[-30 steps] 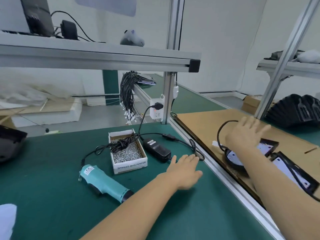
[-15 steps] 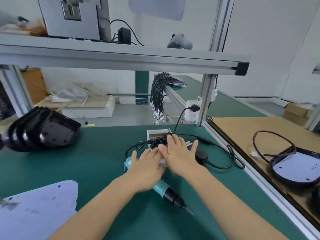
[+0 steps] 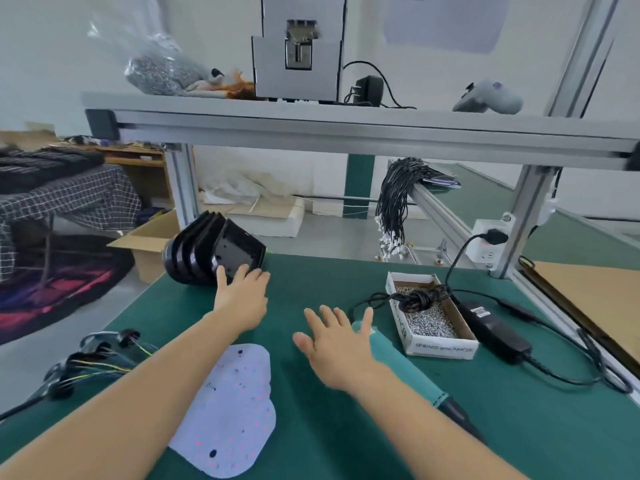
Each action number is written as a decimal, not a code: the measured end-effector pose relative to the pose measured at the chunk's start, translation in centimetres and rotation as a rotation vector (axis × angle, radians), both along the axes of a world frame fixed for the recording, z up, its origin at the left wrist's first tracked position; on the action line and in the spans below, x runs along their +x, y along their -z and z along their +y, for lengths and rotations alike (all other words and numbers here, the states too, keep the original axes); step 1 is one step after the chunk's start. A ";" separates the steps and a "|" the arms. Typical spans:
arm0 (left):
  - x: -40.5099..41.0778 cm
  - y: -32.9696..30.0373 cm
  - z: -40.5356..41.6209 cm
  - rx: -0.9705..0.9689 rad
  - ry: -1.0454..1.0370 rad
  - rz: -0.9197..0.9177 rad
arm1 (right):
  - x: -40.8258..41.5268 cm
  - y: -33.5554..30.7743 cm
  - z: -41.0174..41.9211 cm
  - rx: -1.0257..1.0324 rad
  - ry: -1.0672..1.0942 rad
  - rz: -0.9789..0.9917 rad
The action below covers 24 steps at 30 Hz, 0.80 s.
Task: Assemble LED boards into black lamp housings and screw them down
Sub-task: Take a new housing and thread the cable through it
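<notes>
Left hand has reached the stack of housings; the fitting step is not yet begun.

Half a second ago both hands lay together over the screw box; now the left hand (image 3: 242, 299) is at centre left of the frame, fingertips touching the front housing of the black lamp housings (image 3: 211, 252), grip not yet closed. The right hand (image 3: 337, 348) hovers spread and holding nothing, just beside the teal screwdriver (image 3: 398, 365). The white LED board (image 3: 230, 410) lies flat on the green tabletop (image 3: 311, 427) at lower centre, well apart from the housings. The screw box (image 3: 429, 315) stands at centre right. Judgement: a housing is being fetched; board and screws await.
</notes>
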<state>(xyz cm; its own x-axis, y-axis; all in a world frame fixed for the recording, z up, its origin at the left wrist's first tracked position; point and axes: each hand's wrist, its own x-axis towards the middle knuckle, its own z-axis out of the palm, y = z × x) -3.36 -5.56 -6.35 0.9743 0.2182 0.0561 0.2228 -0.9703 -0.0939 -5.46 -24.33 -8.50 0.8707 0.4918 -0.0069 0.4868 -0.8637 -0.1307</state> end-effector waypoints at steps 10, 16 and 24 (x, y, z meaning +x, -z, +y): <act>2.1 1.6 4.8 0.381 -0.016 0.005 | -1.0 3.3 0.7 -0.150 -0.072 -0.046; 2.8 0.9 5.0 0.488 0.047 -0.053 | -1.1 2.7 0.9 -0.160 -0.069 -0.018; -0.9 -0.6 3.0 0.276 0.283 -0.386 | -0.8 0.6 0.9 0.050 -0.013 0.036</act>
